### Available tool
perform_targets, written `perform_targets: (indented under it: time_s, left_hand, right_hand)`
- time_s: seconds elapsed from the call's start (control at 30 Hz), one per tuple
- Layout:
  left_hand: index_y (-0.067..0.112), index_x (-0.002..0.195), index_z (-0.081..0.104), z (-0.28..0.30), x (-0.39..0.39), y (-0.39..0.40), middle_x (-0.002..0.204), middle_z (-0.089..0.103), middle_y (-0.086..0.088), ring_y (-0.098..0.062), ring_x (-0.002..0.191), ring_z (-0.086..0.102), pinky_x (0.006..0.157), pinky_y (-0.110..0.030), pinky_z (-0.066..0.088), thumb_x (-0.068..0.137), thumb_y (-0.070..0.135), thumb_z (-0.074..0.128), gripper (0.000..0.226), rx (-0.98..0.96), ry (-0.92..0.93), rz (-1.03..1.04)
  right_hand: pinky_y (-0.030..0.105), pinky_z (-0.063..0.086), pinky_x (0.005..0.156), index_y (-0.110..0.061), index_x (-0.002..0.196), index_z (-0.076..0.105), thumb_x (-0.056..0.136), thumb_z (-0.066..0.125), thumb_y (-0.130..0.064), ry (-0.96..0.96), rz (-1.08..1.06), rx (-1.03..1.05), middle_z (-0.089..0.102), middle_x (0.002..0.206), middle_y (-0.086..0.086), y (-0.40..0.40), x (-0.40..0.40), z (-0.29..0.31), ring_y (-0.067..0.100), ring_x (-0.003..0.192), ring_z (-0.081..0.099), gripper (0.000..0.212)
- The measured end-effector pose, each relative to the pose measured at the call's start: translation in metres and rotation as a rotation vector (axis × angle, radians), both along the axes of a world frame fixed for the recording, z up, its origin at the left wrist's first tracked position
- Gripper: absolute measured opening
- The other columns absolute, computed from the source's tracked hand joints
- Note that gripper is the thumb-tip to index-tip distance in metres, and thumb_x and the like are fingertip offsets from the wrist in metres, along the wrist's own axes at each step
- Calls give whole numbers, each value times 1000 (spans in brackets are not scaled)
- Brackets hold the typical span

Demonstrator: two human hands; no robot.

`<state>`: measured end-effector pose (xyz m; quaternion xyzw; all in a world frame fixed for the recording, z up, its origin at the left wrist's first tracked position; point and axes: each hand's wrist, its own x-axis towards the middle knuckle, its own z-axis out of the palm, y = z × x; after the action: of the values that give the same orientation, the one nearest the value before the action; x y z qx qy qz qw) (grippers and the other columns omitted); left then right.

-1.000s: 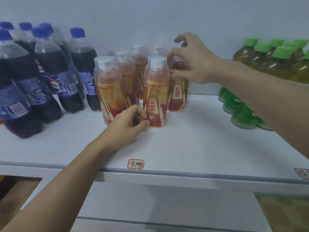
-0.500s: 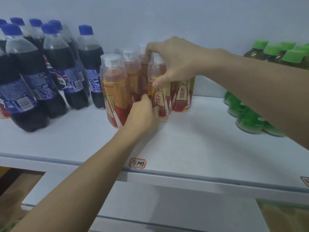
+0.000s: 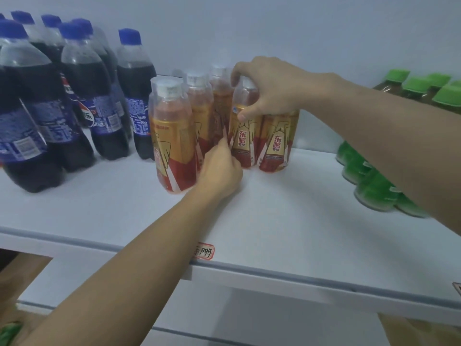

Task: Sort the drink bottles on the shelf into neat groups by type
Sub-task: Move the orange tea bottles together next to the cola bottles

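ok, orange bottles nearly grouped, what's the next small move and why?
Probably slide the front-left orange bottle back against the cluster: it stands forward of the pair under the right hand, while the left hand rests at its base.

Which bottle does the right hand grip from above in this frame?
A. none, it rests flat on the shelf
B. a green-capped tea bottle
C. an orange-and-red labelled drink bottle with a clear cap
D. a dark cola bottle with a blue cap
C: the right hand curls over the neck of an orange-and-red labelled drink bottle with a clear cap in the middle group.
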<state>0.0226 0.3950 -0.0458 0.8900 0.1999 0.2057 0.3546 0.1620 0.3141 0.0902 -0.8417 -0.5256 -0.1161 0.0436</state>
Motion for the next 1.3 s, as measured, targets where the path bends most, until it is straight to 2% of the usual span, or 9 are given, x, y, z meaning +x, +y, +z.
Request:
perform_targets:
  time_s: [0.1,0.23,0.33,0.43,0.53,0.77,1.03,1.17,1.3]
  left_hand:
    - [10,132,56,5,-5,9,123,68,-10,-32,112,64,99,-45,52,100,13,45,34,19,55,-63]
    - [16,117,68,12,-22,20,101,75,1,-19,92,70,85,-37,58,94,24,50,30,63,110,-190]
    - [19,123,69,11,-36,25,100,72,8,-15,93,68,83,-26,52,85,27,48,43,66,124,-207]
    - [15,133,64,5,-45,35,108,69,4,-18,101,66,89,-27,51,89,15,52,45,104,142,-174]
    - [13,135,63,0,-51,47,118,70,0,-18,107,64,99,-32,52,93,11,53,43,102,100,-125]
    - [19,126,68,-14,-60,58,109,67,6,-8,98,62,89,-23,51,94,10,56,35,148,13,-190]
    - [23,123,70,-13,-63,61,111,69,6,-9,103,63,94,-27,53,101,13,55,28,61,17,-217]
    - [20,127,69,-3,-74,60,117,70,6,-10,109,63,102,-28,52,101,12,55,31,25,54,-247]
    - [28,110,73,-1,-110,73,103,72,12,-6,92,65,86,-27,56,94,22,59,22,237,61,-117]
  right_hand:
    - [55,38,99,-35,137,46,81,65,-70,-158,-64,-117,47,129,7,1,-5,7,32,126,42,68]
    - [59,34,101,-34,139,45,97,42,-64,-133,35,87,52,134,7,21,-35,22,32,130,41,52]
    - [56,39,102,-42,145,34,92,50,-62,-10,122,34,57,132,4,48,-55,21,29,125,48,59]
    - [42,47,90,-35,142,41,83,70,-58,73,132,-84,48,118,3,70,-61,8,29,107,55,70]
    - [40,48,85,-30,129,50,75,79,-55,57,128,-38,42,108,0,81,-57,1,28,101,54,66]
    - [37,43,78,-32,122,52,70,88,-45,-2,93,-59,42,108,-2,74,-36,8,25,97,52,65]
    - [39,46,79,-38,116,54,65,92,-41,11,45,-27,43,109,-4,69,-32,4,26,101,52,64]
    - [52,37,92,-35,124,55,69,86,-51,-206,-37,-67,51,124,4,62,-47,5,32,121,46,65]
    - [42,40,91,-28,122,55,86,68,-48,-70,117,304,56,122,2,59,-79,4,22,112,51,43]
